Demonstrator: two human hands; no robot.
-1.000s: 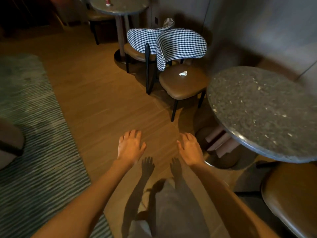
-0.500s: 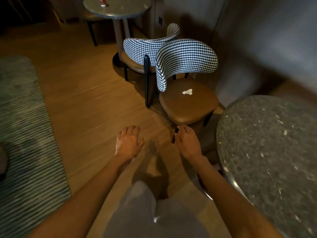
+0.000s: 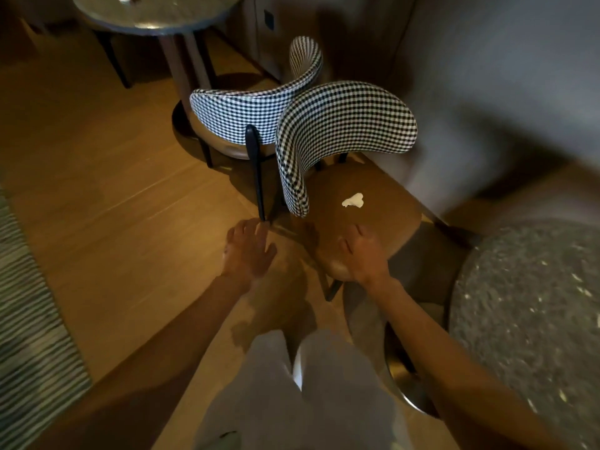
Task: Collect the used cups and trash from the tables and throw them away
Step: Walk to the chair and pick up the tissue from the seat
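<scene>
Wooden floor (image 3: 107,203): two chairs (image 3: 367,222), one crumpled tissue (image 3: 353,200).

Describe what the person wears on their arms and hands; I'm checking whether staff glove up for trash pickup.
No gloves: the left hand and right hand are bare. Both forearms are bare as far as the frame shows, with no sleeve, and I see no watch, ring or band. Blur could hide small items.

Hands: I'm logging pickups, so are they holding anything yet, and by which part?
Nothing is held. The left hand and right hand are open and empty; the tissue lies untouched on the chair seat.
</scene>
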